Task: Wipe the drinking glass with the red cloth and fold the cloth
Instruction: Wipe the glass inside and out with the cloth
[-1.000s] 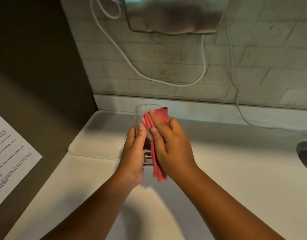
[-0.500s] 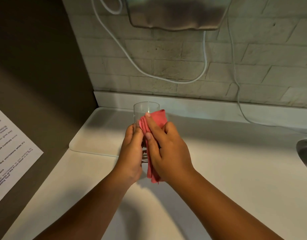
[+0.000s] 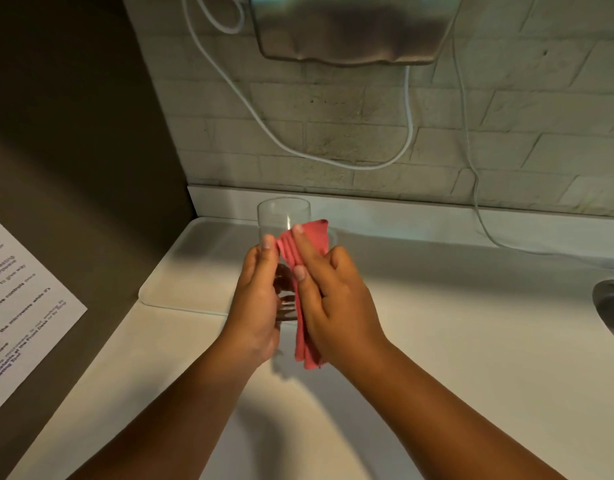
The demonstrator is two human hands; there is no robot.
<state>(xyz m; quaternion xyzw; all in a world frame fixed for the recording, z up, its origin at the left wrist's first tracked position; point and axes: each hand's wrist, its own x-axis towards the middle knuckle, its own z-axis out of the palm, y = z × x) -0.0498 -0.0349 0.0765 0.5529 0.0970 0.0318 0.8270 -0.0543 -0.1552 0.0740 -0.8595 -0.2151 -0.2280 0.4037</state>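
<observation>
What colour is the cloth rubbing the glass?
Red, a pinkish red cloth, seen in the head view.

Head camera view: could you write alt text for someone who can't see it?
A person's left hand holds a clear drinking glass above a white counter while the right hand presses a bunched red cloth against its side. White cables hang on the brick wall behind.
</observation>
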